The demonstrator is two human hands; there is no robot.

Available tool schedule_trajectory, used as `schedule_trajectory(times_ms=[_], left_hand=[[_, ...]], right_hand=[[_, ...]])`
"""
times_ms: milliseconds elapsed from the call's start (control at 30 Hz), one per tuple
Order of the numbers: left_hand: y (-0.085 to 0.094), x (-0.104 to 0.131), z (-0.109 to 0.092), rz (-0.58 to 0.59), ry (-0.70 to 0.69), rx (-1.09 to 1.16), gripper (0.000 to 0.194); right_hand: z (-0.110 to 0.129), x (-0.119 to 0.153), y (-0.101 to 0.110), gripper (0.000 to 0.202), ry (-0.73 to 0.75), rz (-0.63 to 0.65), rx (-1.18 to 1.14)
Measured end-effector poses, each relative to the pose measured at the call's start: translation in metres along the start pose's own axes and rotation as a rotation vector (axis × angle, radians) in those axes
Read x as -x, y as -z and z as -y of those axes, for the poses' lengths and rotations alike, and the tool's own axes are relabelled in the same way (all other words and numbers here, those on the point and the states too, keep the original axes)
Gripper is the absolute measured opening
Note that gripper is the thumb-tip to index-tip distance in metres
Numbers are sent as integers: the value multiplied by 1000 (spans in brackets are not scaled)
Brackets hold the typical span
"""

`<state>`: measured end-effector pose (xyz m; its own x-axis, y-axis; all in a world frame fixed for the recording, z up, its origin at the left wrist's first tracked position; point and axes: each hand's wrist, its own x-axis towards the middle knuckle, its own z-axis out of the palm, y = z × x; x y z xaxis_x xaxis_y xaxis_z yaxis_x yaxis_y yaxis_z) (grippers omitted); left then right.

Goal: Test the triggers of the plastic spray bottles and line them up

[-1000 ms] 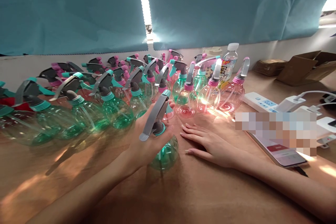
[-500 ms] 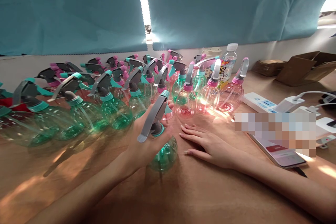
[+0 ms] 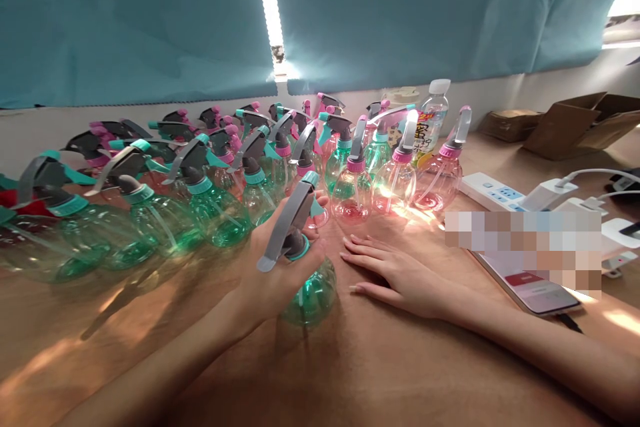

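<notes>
A clear green spray bottle [image 3: 314, 295] with a grey and teal trigger head stands on the table in front of me. My left hand [image 3: 273, 273] is wrapped round its upper part, below the spray head; the palm hides part of the bottle. To its right, my right hand [image 3: 395, 273] lies flat on the tabletop, fingers stretched out, touching no bottle. Close beyond the hands stands a pink spray bottle [image 3: 351, 199]. Another green spray bottle [image 3: 217, 213] stands to the left, in a row of similar ones.
Rows of green and pink spray bottles fill the back and left. A labelled drink bottle [image 3: 434, 117] stands behind them. At right are a phone [image 3: 530, 287], a white power strip [image 3: 493, 192] with chargers and cables, and an open cardboard box [image 3: 565, 127]. A teal cloth [image 3: 150, 20] hangs behind.
The view has shifted very slightly. Both hands and the held spray bottle keep their places on the table.
</notes>
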<state>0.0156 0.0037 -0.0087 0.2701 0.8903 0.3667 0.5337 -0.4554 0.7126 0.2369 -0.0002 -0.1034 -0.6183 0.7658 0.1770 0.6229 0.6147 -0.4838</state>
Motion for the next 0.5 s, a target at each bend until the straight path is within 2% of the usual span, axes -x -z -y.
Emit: schedule_trajectory(times_ms=[200, 367, 500], left_hand=[[0, 0, 0, 1, 1, -2, 38], [2, -1, -1, 18, 33, -27, 10], [3, -2, -4, 21, 30, -10, 14]], right_hand=[[-2, 0, -2, 58, 2, -1, 7], [-3, 0, -2, 59, 16, 2, 34], [-2, 0, -1, 59, 19, 1, 53]])
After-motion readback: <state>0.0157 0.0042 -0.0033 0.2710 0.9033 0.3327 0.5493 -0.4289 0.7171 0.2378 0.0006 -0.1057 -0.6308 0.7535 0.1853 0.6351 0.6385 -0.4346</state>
